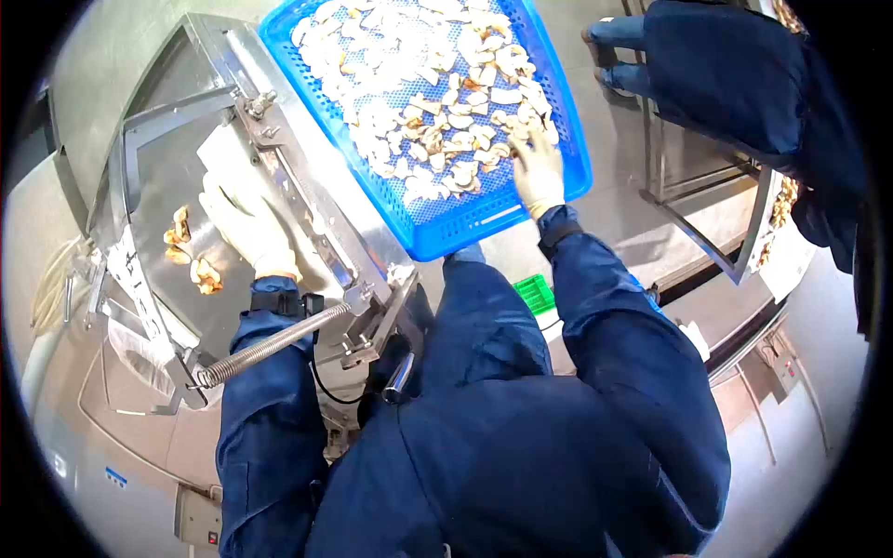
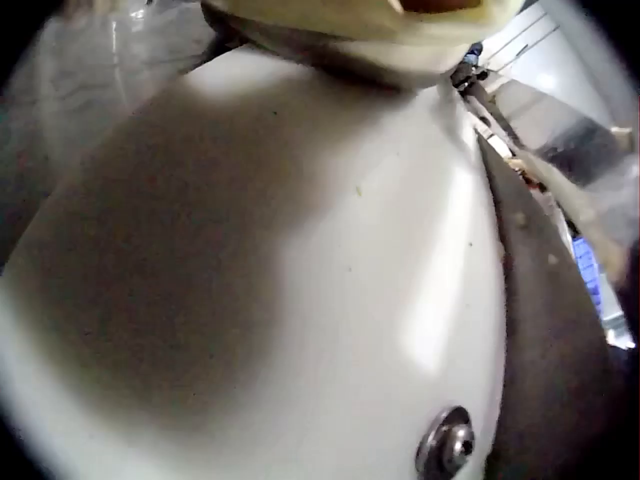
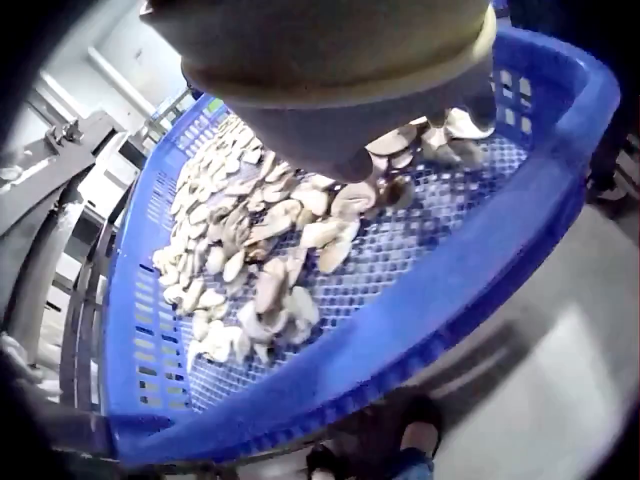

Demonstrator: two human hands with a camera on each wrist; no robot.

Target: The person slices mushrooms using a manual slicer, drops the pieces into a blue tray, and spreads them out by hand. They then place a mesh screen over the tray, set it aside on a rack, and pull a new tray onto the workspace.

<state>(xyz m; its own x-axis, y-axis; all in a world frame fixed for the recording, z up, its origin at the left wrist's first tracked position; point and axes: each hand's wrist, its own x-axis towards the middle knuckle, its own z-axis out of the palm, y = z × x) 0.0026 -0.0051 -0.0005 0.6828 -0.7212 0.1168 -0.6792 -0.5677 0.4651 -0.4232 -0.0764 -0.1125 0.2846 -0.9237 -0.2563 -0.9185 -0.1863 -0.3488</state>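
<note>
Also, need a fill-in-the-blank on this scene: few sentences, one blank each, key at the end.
1. The large basket holding the pale pieces is coloured ____.
2. The hand reaching into that basket is the person's ____ hand.
3. The coiled metal part by the left sleeve is a ____.
4. The small crate low down, between the person's leg and the other sleeve, is coloured ____.

Missing words: blue; right; spring; green.

No readable text or labels.
</note>
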